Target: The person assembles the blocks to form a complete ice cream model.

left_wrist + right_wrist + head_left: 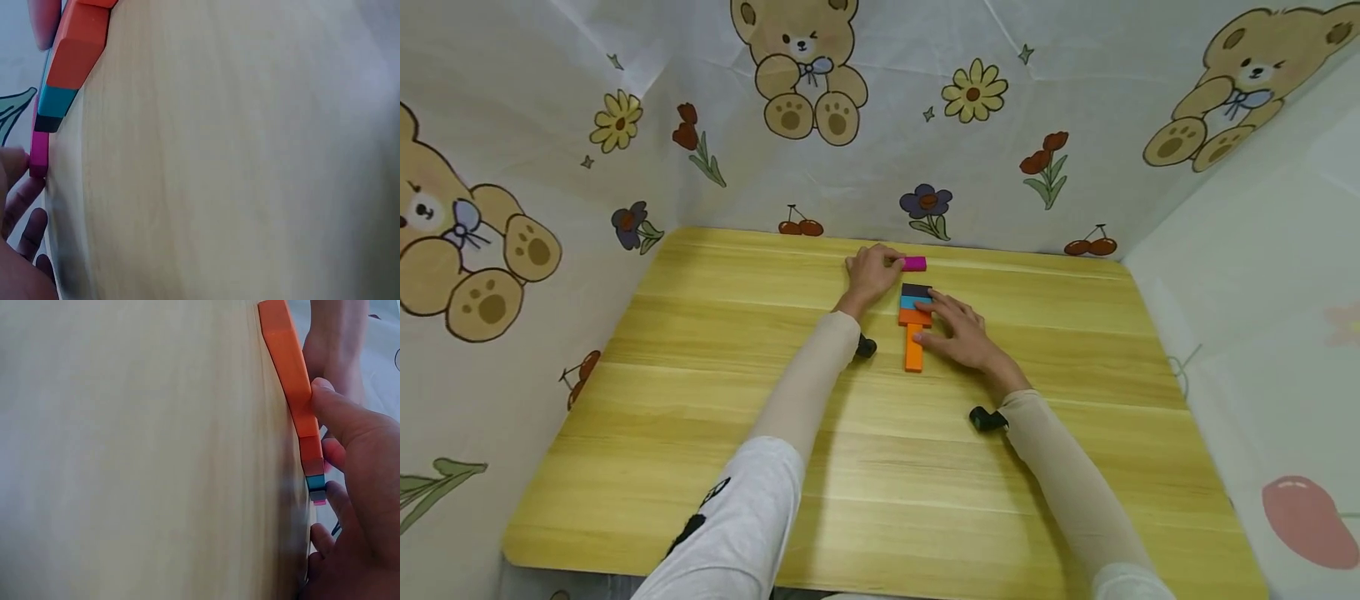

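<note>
At the far side of the table my left hand [872, 272] pinches the left end of a magenta block [913, 264] between thumb and finger. Nearer, a black block [916, 290], a light-blue block [910, 302] and a red-orange block [913, 317] lie flat against one another in a stack-like row. Below them a long orange block [913, 350] points toward me, its far end meeting the red-orange one. My right hand [964, 333] rests over this row from the right with fingers spread; in the right wrist view its thumb [344, 412] touches the orange pieces.
The wooden table [715, 392] carries the blocks near its far middle. A patterned cloth [880, 167] with bears and flowers hangs right behind its far edge. Small black wrist devices [988, 419] sit under both forearms.
</note>
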### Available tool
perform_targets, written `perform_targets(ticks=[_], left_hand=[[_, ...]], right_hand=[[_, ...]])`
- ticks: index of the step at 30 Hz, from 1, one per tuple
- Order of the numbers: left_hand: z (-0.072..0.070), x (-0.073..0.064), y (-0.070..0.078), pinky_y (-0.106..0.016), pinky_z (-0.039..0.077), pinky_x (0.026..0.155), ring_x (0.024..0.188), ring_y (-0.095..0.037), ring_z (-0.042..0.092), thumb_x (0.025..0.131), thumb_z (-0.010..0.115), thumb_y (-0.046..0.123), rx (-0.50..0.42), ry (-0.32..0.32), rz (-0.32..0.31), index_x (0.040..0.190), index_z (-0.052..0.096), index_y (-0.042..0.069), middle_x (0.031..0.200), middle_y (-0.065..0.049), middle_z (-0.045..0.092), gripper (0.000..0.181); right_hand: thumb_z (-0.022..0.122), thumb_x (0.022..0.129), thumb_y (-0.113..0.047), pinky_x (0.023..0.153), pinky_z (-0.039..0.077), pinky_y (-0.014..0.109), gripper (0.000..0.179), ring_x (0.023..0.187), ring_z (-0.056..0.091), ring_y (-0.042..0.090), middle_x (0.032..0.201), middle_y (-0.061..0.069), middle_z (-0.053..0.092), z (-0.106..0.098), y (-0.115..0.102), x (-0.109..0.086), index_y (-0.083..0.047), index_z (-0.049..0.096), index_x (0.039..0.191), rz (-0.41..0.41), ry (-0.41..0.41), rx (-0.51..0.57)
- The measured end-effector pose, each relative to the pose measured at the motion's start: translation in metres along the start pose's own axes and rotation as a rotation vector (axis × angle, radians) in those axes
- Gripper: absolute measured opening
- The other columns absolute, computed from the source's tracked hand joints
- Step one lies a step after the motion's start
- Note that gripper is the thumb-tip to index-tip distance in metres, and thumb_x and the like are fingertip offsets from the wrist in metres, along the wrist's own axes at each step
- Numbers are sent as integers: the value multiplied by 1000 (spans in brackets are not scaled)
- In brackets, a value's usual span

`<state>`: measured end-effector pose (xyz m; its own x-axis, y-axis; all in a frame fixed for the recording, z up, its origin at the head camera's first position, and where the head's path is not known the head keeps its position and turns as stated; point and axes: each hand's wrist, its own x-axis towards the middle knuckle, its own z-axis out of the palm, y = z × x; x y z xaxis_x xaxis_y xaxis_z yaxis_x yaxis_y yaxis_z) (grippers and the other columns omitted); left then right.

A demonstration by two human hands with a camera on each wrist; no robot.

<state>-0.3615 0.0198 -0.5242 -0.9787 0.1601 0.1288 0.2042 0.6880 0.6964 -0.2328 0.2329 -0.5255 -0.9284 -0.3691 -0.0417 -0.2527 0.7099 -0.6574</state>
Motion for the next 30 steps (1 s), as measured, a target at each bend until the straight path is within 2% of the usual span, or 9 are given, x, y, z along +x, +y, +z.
perform_targets(ticks=[3,8,18,24,30], left_hand=[[2,-2,0,-52,34,107,122,-28,57,110,64,32,5,6,-13,126,83,25,134,2,76,25],[4,-2,4,-52,34,109,123,-27,55,110,64,32,3,-12,2,127,82,27,136,2,75,26],[-5,-9,2,-52,33,109,119,-28,55,108,67,31,-19,-44,33,126,83,26,134,2,75,24],[-7,-12,3,-51,31,111,123,-27,54,109,66,33,-13,-77,21,127,82,27,138,3,74,25],[-7,-13,3,-49,32,109,120,-25,54,108,68,34,-1,-92,34,126,83,26,135,4,75,25]], right_hand=[[67,103,-55,122,13,68,68,166,13,43,183,-5,16,1,1,-1,-40,43,165,1,-2,-6],[68,102,-54,122,13,67,68,165,14,42,183,-7,16,-1,2,-3,-40,44,164,12,7,2],[67,103,-53,120,15,65,67,164,15,42,183,-4,16,1,-1,3,-39,45,164,-1,0,9],[67,104,-53,121,13,67,67,164,14,43,184,-1,17,2,-1,2,-36,45,165,-1,0,7],[67,103,-56,122,13,65,68,164,15,41,184,-4,15,2,-3,1,-39,44,165,18,-7,3]])
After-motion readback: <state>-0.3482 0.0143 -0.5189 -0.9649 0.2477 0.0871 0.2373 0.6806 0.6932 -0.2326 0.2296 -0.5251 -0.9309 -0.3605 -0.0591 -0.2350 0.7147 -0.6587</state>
